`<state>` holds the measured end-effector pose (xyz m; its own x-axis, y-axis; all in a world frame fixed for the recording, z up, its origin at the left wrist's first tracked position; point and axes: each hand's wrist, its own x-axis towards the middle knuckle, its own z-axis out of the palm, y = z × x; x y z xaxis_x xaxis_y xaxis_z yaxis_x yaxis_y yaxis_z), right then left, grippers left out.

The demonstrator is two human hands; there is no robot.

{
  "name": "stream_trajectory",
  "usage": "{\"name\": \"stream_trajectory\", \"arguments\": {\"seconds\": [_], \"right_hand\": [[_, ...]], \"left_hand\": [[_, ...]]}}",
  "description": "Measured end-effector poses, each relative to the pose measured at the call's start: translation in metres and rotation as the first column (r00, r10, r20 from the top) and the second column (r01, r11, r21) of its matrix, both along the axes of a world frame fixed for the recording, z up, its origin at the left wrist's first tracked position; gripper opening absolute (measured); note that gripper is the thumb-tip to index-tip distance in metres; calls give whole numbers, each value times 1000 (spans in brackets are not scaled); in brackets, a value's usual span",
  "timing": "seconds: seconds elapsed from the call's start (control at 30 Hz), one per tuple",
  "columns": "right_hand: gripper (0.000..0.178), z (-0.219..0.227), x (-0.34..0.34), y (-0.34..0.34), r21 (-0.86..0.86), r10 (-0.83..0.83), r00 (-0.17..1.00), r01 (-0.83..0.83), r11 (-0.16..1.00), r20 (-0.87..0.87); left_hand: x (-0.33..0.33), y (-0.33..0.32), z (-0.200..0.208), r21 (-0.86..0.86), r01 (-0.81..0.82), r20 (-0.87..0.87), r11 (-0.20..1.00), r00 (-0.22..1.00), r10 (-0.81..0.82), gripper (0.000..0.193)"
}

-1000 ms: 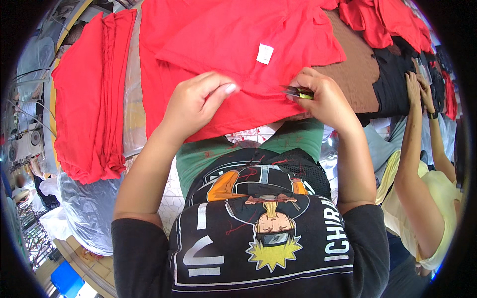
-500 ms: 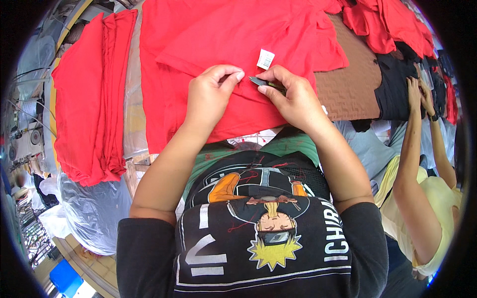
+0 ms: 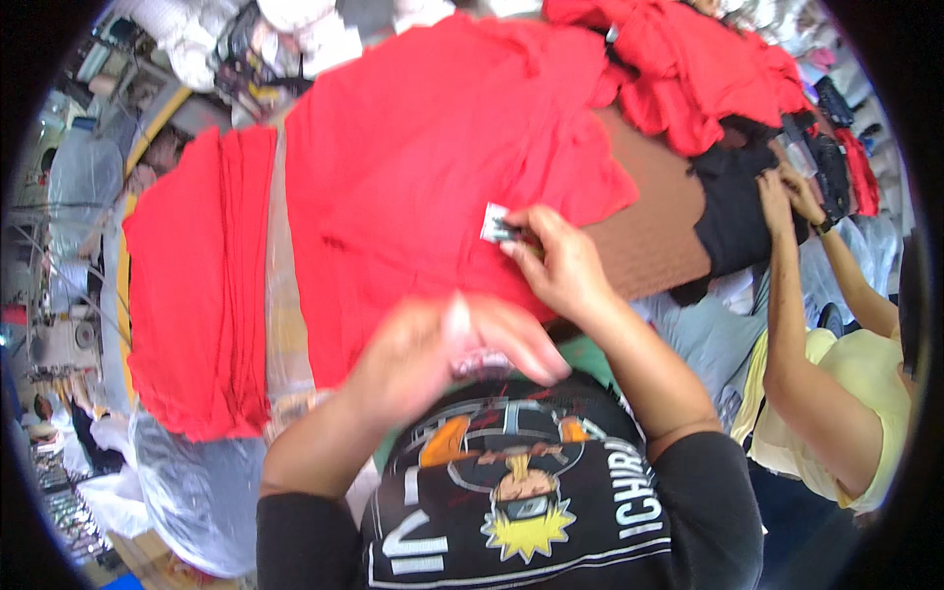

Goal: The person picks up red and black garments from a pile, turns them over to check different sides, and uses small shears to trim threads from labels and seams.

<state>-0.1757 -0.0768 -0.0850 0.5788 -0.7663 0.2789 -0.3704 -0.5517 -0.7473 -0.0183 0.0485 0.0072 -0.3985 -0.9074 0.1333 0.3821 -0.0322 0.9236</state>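
Two hands: both yours, over the spread red cloth (image 3: pixel 413 177), whose middle is your clock's centre
Left hand (image 3: pixel 428 342): at 6 o'clock near the cloth's near edge, fingers stretched open, blurred
Right hand (image 3: pixel 562 264): at 4 o'clock, your thumb and fingers pinching small dark snips (image 3: pixel 506 231)
White tag (image 3: pixel 490 219): by the snips' tip, partly covered; you cannot tell whether they touch
Folded red stack (image 3: pixel 197 295): at 8 o'clock
Brown surface (image 3: pixel 644 231): at 3 o'clock, bare beside your cloth
Black cloth (image 3: pixel 739 221): further out at 3 o'clock, under a co-worker's hands (image 3: pixel 777 197)
Rumpled red pile (image 3: pixel 688 79): at 2 o'clock from you
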Motion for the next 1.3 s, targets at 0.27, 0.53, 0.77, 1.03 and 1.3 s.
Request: {"name": "stream_trajectory", "arguments": {"seconds": [0.27,0.53,0.77,1.03,1.3], "right_hand": [[27,-19,-6,-10,-38,-55,998,55,998,2],[26,-8,-7,-12,-37,13,1000,-14,999,-18],[26,-19,-8,-11,3,-39,999,39,999,19],[25,-17,-1,-5,-14,-31,998,32,999,49],[31,-13,-9,-1,-63,-38,999,37,997,-12]], "left_hand": [[-52,4,80,-20,517,87,856,854,-514,85],[-44,24,101,-237,332,1,913,940,-342,61],[-81,89,118,-874,429,-480,226,-701,-528,44],[-117,68,111,-987,162,-114,22,-581,-806,43],[-66,13,15,-843,522,140,129,-20,990,36]]}}
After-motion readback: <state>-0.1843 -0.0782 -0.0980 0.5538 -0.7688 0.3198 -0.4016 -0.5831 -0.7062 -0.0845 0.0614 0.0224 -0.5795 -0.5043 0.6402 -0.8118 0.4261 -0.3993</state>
